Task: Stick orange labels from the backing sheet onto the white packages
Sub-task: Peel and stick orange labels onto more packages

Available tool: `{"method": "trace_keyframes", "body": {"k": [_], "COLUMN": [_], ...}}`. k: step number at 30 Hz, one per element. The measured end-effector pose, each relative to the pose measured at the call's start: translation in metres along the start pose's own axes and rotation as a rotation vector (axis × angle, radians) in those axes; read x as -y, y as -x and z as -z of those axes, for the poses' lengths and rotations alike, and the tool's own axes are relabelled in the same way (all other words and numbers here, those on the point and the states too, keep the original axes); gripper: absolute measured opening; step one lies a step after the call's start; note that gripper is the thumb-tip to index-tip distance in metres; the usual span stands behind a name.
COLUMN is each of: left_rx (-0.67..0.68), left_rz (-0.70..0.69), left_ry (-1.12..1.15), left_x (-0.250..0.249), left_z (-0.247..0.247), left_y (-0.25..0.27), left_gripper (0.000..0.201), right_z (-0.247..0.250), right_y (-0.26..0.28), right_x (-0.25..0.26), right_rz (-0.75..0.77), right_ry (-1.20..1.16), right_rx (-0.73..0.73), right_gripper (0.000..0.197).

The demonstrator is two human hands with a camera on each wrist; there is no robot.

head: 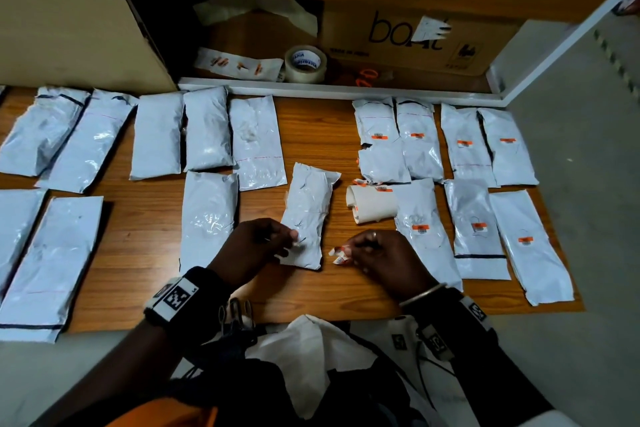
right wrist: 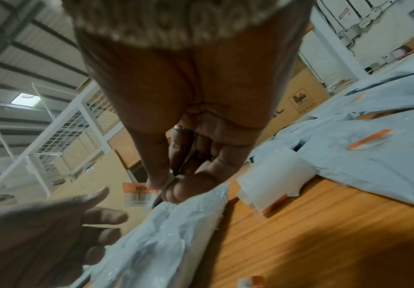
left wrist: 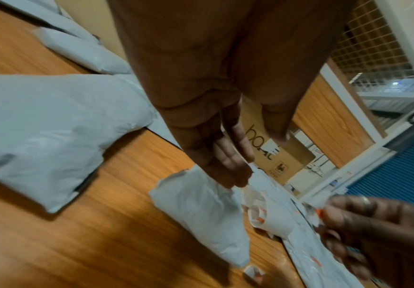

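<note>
Dim indoor light falls from overhead. White packages (head: 207, 132) show soft glare, and hands cast dark shadows on the wooden surface (head: 322, 135). Both wrist views are motion-blurred and grainy, with wide-angle bending at the edges.

The cardboard box (head: 408, 42) reads "bo", then partly covered letters; the tape roll's (head: 305, 63) print is too small to read.

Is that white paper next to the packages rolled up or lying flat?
Rolled up. The backing sheet curls into a loose tube on the table, with orange labels along its edge.
</note>
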State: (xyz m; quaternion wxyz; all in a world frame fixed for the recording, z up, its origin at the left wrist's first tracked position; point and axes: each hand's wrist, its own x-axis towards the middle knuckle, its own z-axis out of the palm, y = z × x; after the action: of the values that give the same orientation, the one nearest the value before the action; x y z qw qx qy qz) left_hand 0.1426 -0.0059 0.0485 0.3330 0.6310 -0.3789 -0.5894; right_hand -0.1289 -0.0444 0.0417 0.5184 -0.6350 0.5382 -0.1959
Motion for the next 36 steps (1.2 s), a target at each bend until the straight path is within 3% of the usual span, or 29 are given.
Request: {"method": "trace_keyframes", "body": {"k": [5, 10, 13, 20, 24, 30, 33, 35, 36], "left_rx": [0.139, 0.107, 0.097, 0.125, 0.09, 0.088, 0.092, 0.07, 0.044], "left_rz": [-0.036, -0.062, -0.053, -0.087, -0.092, -0.113, -0.101, -0.07, -0.056], "left_ry": [-0.061, -0.056, -0.028, -0.053, -0.043, -0.129, -0.186, -0.068, -0.002], "left_x": [-0.017, -0.011, -0.009, -0.011, -0.011, -0.007, -0.004, -0.001, -0.001], "left_z": [-0.015, -0.015, -0.011, -0.006, 0.002, 0.011, 0.021, 0.032, 0.037], "left_y": [-0.004, -0.01, -0.012, -0.017, -0.021, -0.023, -0.023, -0.022, -0.021], "left_gripper": [0.032, 0.007, 0.008, 0.009, 0.012, 0.013, 0.008, 0.01, 0.009], "right_z": [-0.015, -0.028, -0.032, -0.036, -0.046, -0.057, -0.045, -0.023, -0.014], "right_y": [-0.005, -0.008, -0.009, -0.021, -0.031, -0.034, -0.043, -0.044, -0.043], "right_x": [0.018, 0.022, 0.025, 0.035, 0.042, 0.055, 0.045, 0.036, 0.035], "right_rz": [0.05, 0.036, 0.011, -0.245, -0.364, -0.418, -0.499, -0.482, -0.449], "right_ry": [-0.043, -0.038, -0.059, -0.278, -0.344, -0.461, -0.541, -0.57, -0.541], "right_rx": [-0.02, -0.045, -0.068, -0.11, -0.11, -0.132, -0.38, -0.538, -0.544], "right_gripper": [0.006, 0.009, 0.004, 0.002, 0.011, 0.011, 0.006, 0.009, 0.007]}}
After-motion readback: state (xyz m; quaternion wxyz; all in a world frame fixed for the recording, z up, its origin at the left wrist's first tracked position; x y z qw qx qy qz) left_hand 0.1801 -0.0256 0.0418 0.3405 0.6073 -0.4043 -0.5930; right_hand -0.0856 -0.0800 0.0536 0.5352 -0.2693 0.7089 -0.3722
